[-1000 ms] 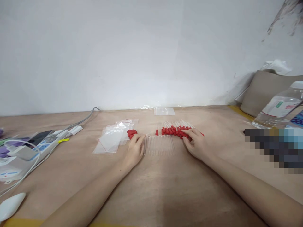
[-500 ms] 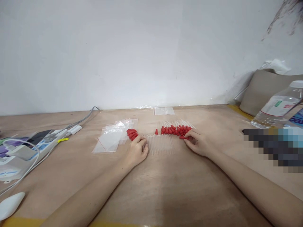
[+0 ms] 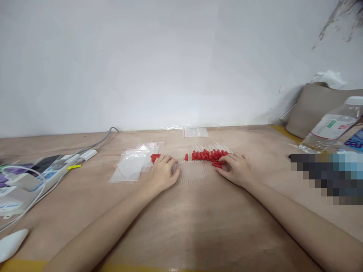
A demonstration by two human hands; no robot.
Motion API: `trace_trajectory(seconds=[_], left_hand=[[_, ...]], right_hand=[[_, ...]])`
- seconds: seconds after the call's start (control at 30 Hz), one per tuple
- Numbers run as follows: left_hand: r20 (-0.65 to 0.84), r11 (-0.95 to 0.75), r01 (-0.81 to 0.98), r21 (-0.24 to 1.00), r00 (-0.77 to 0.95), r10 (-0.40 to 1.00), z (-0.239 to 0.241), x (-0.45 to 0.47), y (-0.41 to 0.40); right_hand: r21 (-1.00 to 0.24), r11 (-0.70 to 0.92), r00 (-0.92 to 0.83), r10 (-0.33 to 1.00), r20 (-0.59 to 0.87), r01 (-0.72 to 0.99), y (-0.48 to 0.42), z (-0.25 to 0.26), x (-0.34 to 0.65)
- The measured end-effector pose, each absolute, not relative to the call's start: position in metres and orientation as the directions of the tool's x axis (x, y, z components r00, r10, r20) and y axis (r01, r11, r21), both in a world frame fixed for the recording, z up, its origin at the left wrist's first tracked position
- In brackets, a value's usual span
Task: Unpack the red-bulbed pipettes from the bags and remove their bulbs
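Note:
My left hand [image 3: 164, 172] rests at the left end of a row of thin clear tubes [image 3: 194, 173], its fingers loosely apart. Behind it, a small heap of red rubber bulbs [image 3: 154, 157] is partly hidden by the knuckles. My right hand [image 3: 237, 169] is at the right end of a longer pile of red bulbs [image 3: 208, 155], thumb and fingers apart. One red bulb [image 3: 217, 165] lies at its fingertips; whether they touch I cannot tell. More thin tubes [image 3: 211, 147] stick out behind that pile. A single red bulb [image 3: 186, 156] stands between the two groups.
Clear zip bags [image 3: 127, 164] overlap on the left, and another bag [image 3: 196, 132] lies by the wall. A power strip [image 3: 49, 173] with cables and a white mouse-like object [image 3: 13, 244] are far left. At right stand a water bottle [image 3: 330, 126] and a grey-brown container [image 3: 306, 109].
My left hand's fingers have uncurled and now cover more of the left heap of bulbs. My right thumb and fingers have spread, with the front bulb lying slightly farther left.

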State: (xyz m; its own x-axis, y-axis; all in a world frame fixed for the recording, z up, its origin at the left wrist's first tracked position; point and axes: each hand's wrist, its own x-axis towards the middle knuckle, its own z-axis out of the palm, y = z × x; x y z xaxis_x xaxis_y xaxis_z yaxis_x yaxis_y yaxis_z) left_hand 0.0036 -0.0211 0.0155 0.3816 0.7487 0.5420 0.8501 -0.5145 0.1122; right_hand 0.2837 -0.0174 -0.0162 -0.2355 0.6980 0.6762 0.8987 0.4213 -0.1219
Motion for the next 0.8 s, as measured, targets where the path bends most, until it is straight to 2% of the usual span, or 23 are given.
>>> trace_trajectory(seconds=[0.1,0.2,0.4,0.53,0.7,0.8], left_hand=[[0.433,-0.433,0.897,0.088,0.357,0.828,0.025,0.021,0.0],[0.333,-0.304,0.948,0.088,0.26,0.906,0.028,0.037,0.024],[0.258,-0.217,0.97,0.113,0.182,0.949,0.023,0.052,0.051],[0.26,-0.185,0.972,0.145,0.143,0.955,0.021,0.056,0.053],[0.309,-0.149,0.97,0.193,0.084,0.948,0.028,0.048,0.048],[0.411,-0.189,0.962,0.198,0.094,0.907,0.033,0.033,0.031]], right_hand=[[-0.087,0.36,-0.203,0.691,0.694,0.929,-0.017,-0.016,0.281],[-0.055,0.312,-0.186,0.689,0.7,0.949,-0.015,-0.019,0.279],[-0.046,0.236,-0.128,0.669,0.732,0.971,-0.007,-0.028,0.272],[-0.055,0.213,-0.107,0.677,0.728,0.975,-0.006,-0.027,0.269],[-0.072,0.265,-0.13,0.672,0.729,0.962,-0.012,-0.025,0.272],[-0.087,0.285,-0.132,0.665,0.736,0.954,-0.012,-0.026,0.273]])
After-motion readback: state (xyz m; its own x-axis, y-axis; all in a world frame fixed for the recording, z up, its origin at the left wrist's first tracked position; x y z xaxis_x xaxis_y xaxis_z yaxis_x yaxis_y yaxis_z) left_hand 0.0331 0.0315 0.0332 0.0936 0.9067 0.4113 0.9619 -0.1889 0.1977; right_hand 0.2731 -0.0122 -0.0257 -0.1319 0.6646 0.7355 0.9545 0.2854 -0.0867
